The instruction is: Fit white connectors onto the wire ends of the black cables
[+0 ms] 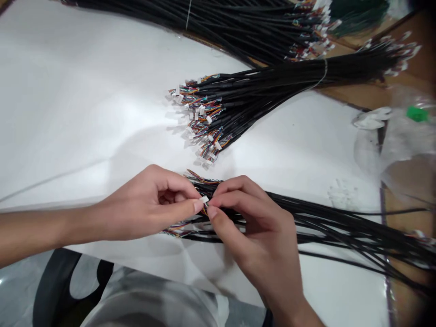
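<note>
Between thumb and forefinger, my left hand (150, 206) pinches a small white connector (204, 200). Right beside it, my right hand (259, 227) has its thumb and fingers closed at the connector's wire side; a thin wire there is mostly covered by the fingertips. Beneath both hands lies a loose bunch of black cables (327, 222), running off to the right. Thin coloured wire ends (177, 230) without visible connectors stick out at its left end.
A tied bundle of black cables (272, 79) with white connectors lies beyond my hands. Another bundle (218, 22) is at the back. Several loose white connectors (342, 193) sit on the white table (61, 100). Clear plastic bags (405, 131) are at the right, a black chair part (51, 286) lower left.
</note>
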A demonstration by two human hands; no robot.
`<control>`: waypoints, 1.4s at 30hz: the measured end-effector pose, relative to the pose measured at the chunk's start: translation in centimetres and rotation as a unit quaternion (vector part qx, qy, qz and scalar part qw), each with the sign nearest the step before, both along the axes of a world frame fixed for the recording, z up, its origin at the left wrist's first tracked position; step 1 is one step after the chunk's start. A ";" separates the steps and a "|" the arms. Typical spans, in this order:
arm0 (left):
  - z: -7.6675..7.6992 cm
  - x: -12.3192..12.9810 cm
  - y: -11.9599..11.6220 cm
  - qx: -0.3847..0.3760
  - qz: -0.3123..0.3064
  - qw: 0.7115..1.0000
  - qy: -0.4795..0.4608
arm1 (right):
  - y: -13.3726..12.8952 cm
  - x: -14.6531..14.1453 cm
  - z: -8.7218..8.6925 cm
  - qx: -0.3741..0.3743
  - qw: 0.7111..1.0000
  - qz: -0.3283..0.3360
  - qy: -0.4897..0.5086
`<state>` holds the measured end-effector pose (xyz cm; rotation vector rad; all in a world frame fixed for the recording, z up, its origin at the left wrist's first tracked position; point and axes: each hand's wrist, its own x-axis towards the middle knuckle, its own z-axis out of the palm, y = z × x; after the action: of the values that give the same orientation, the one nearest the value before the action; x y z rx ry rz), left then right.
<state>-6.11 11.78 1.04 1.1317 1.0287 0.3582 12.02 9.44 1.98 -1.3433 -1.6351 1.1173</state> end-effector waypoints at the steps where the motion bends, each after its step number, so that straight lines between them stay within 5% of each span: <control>1: 0.0 0.0 0.0 0.005 -0.004 1.000 0.003 | 0.0 0.1 0.0 0.010 1.000 0.002 -0.015; 19: 0.2 0.1 0.2 0.025 -0.059 0.998 0.017 | 0.0 0.6 0.3 0.090 0.967 0.134 -0.198; 30: 0.4 -0.1 0.6 0.073 -0.116 0.990 0.025 | -0.1 0.5 0.1 -0.033 0.989 0.103 -0.104; 42: 0.2 -0.2 0.5 0.103 -0.122 0.987 0.026 | 0.4 0.8 0.2 -0.027 0.986 0.138 -0.090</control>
<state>-6.34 12.28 1.28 1.4441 0.8988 0.2434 12.82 9.83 2.19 -1.3113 -1.9833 1.2357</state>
